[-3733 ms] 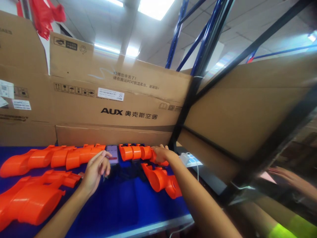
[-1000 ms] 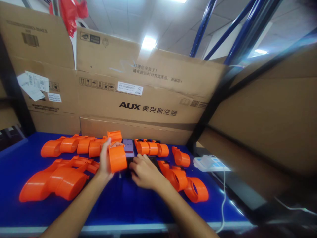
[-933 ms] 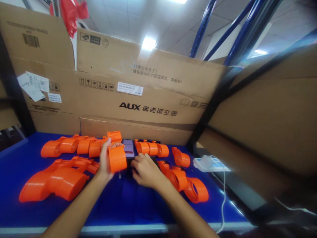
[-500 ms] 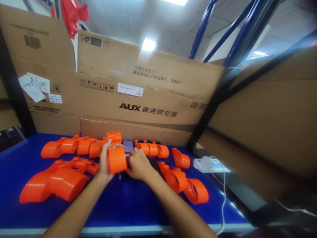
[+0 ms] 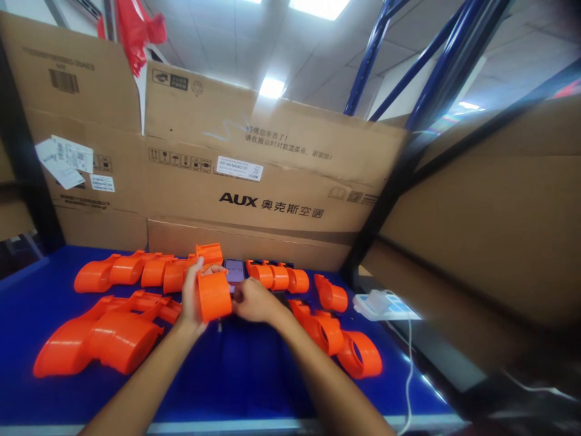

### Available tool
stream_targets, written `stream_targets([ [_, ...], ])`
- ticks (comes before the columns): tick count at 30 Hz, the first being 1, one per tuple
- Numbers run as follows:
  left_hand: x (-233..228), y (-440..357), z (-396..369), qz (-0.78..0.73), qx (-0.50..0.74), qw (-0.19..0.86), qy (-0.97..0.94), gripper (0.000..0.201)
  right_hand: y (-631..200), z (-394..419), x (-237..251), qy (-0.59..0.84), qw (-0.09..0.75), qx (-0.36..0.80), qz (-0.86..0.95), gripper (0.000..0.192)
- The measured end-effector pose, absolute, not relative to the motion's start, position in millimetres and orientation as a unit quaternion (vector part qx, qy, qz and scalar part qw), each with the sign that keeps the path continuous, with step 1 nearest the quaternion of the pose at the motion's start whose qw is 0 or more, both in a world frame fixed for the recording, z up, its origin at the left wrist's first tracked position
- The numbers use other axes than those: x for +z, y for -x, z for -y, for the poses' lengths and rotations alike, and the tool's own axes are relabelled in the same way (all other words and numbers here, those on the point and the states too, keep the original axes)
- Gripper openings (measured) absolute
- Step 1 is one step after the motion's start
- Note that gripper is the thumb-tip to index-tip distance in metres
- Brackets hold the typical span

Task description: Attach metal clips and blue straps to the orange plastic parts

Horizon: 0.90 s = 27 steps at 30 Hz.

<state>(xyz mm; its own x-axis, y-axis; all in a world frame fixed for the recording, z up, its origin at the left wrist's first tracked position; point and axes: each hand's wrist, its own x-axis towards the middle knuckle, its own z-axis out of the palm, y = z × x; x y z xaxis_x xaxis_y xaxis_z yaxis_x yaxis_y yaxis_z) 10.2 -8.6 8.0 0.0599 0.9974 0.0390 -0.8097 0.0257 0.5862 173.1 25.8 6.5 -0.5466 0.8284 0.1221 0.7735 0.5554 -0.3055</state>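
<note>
My left hand (image 5: pixel 191 298) holds an orange plastic shell piece (image 5: pixel 213 295) upright above the blue table (image 5: pixel 254 375). My right hand (image 5: pixel 254 301) is pressed against the right side of that piece, fingers curled; what is in them is hidden. A phone (image 5: pixel 235 271) with a lit screen stands just behind the hands. Rows of orange shells lie at the back left (image 5: pixel 136 270), front left (image 5: pixel 97 339), back middle (image 5: pixel 276 277) and right (image 5: pixel 338 339).
Large AUX cardboard boxes (image 5: pixel 254 194) wall off the back of the table, and another carton (image 5: pixel 476 230) on a dark rack stands to the right. A white power strip (image 5: pixel 385 304) with a cable lies at the table's right edge.
My right hand rose from the table surface and moved left up to the orange piece held in my left hand. The left hand has stayed in place with the piece.
</note>
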Motion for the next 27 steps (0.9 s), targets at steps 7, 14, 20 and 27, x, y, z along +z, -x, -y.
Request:
stream_targets([
  [7, 8, -14, 8, -0.231, 0.642, 0.681, -0.267, 0.045, -214, -40, 20, 0.423, 0.402, 0.396, 0.709, 0.015],
  [14, 13, -24, 16, -0.271, 0.544, 0.722, -0.33, 0.045, -213, -39, 13, 0.328, 0.57, 0.529, 0.537, 0.024],
  [20, 5, -30, 18, -0.307, 0.501, 0.727, -0.355, 0.047, -217, -37, 6, 0.309, 0.659, 0.469, 0.5, 0.047],
  [27, -16, -22, -3, -0.292, 0.424, 0.764, -0.389, 0.063, -220, -31, -4, 0.317, 0.671, 0.417, 0.525, 0.046],
])
